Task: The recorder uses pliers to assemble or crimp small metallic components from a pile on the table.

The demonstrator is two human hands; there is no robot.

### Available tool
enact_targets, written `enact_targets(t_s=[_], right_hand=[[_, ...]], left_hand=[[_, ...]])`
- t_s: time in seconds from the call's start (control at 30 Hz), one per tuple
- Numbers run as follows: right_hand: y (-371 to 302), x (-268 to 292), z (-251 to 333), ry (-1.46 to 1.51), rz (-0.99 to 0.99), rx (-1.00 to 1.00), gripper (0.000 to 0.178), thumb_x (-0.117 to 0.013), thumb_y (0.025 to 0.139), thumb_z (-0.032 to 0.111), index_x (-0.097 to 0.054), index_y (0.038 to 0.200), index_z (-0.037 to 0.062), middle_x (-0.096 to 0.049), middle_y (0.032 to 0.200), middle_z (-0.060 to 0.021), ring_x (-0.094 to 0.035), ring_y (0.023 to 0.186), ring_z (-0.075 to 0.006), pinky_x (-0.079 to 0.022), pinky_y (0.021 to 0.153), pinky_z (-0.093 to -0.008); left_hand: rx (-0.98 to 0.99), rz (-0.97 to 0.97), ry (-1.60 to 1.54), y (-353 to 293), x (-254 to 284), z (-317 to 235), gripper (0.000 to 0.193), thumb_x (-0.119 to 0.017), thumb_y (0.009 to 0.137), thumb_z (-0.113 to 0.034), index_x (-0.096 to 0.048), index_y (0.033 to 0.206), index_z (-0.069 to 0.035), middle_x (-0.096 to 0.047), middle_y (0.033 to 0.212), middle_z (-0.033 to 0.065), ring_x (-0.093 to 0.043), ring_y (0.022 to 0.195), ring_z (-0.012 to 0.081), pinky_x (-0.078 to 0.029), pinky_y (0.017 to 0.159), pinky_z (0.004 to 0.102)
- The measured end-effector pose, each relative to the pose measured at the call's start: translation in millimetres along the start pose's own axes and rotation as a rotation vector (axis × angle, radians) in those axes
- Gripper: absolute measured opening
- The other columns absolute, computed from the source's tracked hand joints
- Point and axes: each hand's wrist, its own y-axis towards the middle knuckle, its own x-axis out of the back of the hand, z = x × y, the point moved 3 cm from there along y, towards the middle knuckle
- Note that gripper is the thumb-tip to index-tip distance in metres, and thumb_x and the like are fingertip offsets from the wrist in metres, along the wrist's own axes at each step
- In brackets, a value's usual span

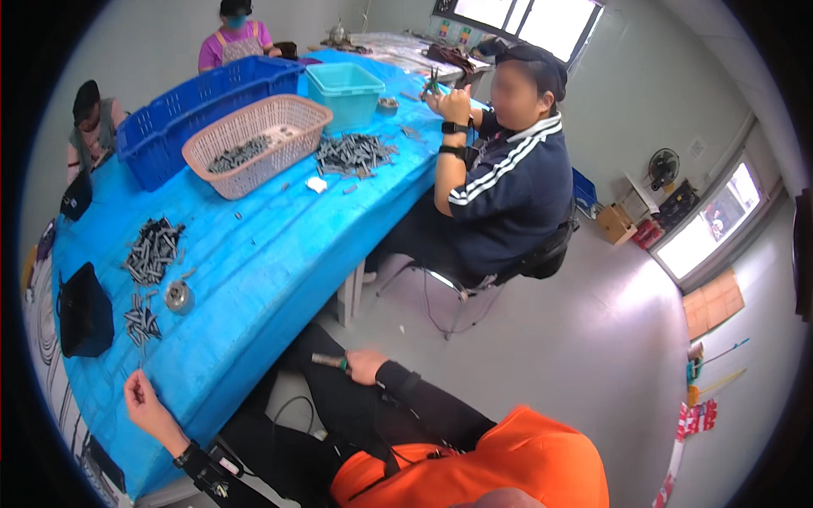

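My left hand (146,401) is over the near left edge of the blue-covered table (246,300). Its fingertips are pinched together, and whatever they hold is too small to name. Just beyond lies a small pile of grey strip-like pieces (142,322), with a larger pile of the same pieces (153,251) behind it. A round tin (179,296) stands beside the small pile. Low over my lap, my right hand (366,367) is closed on a green-handled hand tool (329,361), its pale metal end pointing left. The tool's exact kind is unclear.
A black open box (85,311) stands at the left edge. Farther back are a pink basket (258,161) holding grey pieces, a blue crate (152,157), a turquoise bin (343,93) and another pile (354,155). A co-worker (517,178) sits at right, raising pliers (432,85); two others sit beyond.
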Motion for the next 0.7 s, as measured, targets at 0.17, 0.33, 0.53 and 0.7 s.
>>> enact_targets(t_s=[0.17, 0.33, 0.53, 0.7], right_hand=[[14, -33, 22, -0.218, -0.02, 0.124, 0.03, -0.056, 0.079, 0.015, -0.056, 0.103, -0.0045, -0.066, 0.094, -0.0223, -0.064, 0.091, -0.0375, -0.05, 0.081, -0.0451], [20, -31, 27, -0.154, 0.058, 0.011, 0.03, -0.053, 0.08, 0.013, -0.055, 0.104, -0.0045, -0.064, 0.103, -0.0241, -0.063, 0.097, -0.0379, -0.05, 0.084, -0.0456], [17, -35, 26, -0.154, 0.009, -0.013, 0.027, -0.054, 0.081, 0.014, -0.057, 0.101, -0.003, -0.065, 0.099, -0.0239, -0.064, 0.096, -0.0364, -0.05, 0.083, -0.0437], [19, -40, 24, -0.17, 0.008, -0.018, 0.027, -0.054, 0.081, 0.014, -0.057, 0.102, -0.0028, -0.066, 0.099, -0.0231, -0.064, 0.096, -0.0358, -0.05, 0.082, -0.0435]], left_hand=[[0.011, -0.005, 0.011, -2, -7, -5, 0.015, -0.062, 0.092, -0.014, -0.063, 0.099, -0.001, -0.053, 0.079, -0.0039, -0.042, 0.068, 0.0039, -0.034, 0.06, 0.0189], [-0.049, -0.028, -0.002, -1, -8, -14, 0.012, -0.062, 0.091, -0.011, -0.063, 0.095, 0.001, -0.056, 0.081, -0.0023, -0.047, 0.072, 0.0045, -0.039, 0.065, 0.0187], [-0.018, -0.005, 0.018, -1, -6, -4, 0.013, -0.063, 0.091, -0.011, -0.062, 0.094, 0.001, -0.057, 0.082, -0.0013, -0.048, 0.073, 0.005, -0.04, 0.066, 0.0191], [-0.019, 0.015, 0.036, -3, -6, -8, 0.013, -0.063, 0.091, -0.012, -0.062, 0.094, 0.001, -0.057, 0.082, -0.0011, -0.049, 0.074, 0.0053, -0.04, 0.068, 0.0196]])
